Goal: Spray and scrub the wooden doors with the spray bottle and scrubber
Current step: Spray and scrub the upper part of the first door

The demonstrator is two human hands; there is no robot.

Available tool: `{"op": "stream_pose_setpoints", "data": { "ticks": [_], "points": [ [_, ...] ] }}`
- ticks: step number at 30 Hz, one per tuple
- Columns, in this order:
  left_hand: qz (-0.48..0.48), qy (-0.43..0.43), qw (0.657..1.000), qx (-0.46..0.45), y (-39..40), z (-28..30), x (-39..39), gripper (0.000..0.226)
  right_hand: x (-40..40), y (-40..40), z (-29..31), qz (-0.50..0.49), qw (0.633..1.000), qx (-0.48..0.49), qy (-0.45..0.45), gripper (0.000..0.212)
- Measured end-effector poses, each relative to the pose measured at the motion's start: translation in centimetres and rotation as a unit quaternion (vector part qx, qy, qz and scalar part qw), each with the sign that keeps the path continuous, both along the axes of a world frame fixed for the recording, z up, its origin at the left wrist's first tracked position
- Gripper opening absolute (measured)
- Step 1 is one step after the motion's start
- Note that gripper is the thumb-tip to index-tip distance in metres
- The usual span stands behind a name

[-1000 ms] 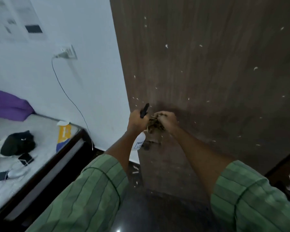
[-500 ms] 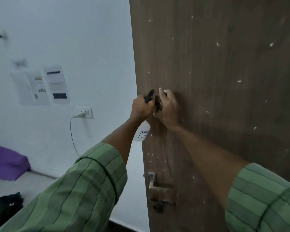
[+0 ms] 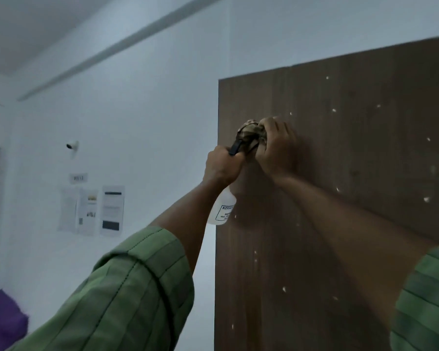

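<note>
Pale blue-white walls fill the left and top of the frame, and a dark wooden door (image 3: 352,198) fills the right, its top edge running across the upper right and its face dotted with small pale flecks. Nearest the camera, two green striped sleeves (image 3: 127,295) rise from the bottom edge, bare forearms reaching up toward the middle. At centre, the left hand (image 3: 222,165) is curled tight around the neck of a spray bottle (image 3: 222,207), whose white labelled body hangs below the fist along the door's left edge while the black trigger sticks up above it. Just right of it, the right hand (image 3: 276,148) clutches a mottled scrubber (image 3: 250,134), fingers wrapped over the wad and pressing it against the wood near the door's upper left part; the two hands sit just beside each other. Farther off on the left wall hang several paper notices (image 3: 91,210), with a small wall camera (image 3: 72,145) above them. A purple cushion (image 3: 3,323) shows at lower left.
</note>
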State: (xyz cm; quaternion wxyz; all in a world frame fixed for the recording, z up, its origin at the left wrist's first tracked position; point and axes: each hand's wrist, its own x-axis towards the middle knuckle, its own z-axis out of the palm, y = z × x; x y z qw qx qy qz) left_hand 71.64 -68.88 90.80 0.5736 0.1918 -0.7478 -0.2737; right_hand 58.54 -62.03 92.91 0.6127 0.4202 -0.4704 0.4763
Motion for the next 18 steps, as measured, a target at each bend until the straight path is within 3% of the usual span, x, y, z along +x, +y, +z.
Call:
{"op": "stream_pose_setpoints", "data": {
  "ticks": [6, 11, 18],
  "points": [
    [0.007, 0.025, 0.999, 0.031, 0.2, 4.6, 0.8, 0.045, 0.3, 1.2, 6.5, -0.028, 0.999, 0.014, 0.007, 0.032],
    [0.031, 0.028, 0.999, 0.029, -1.0, 6.3, 1.0, 0.040, 0.2, 2.1, 10.4, -0.011, 0.996, -0.010, -0.087, 0.030],
    [0.043, 0.033, 0.998, 0.010, -2.5, 8.2, 1.1, 0.027, -0.5, 1.7, 13.6, -0.009, 0.992, -0.016, -0.121, 0.050]
  ]
}}
